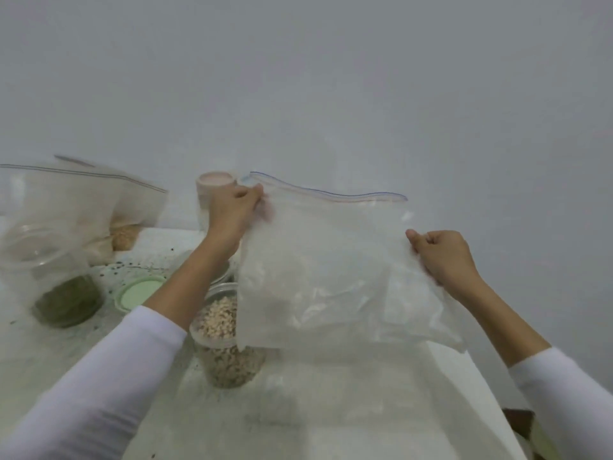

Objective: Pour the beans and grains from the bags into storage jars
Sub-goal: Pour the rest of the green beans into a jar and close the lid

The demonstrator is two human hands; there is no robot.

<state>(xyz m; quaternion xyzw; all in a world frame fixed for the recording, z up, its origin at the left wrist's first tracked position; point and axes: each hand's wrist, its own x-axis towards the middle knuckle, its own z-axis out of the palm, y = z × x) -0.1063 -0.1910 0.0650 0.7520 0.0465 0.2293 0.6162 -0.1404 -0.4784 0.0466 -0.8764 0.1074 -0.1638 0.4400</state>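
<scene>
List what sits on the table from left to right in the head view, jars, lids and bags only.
jar of green beans → green lid → jar of pale grains → clear zip bag, held up by both hands.

Left side is crowded by jars, lid, bags. Centre is blocked by held bag. Near-right table is left free.

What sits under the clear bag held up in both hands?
A jar of pale grains stands open beneath the bag; the bag's corner covers the jar's right rim.
</scene>
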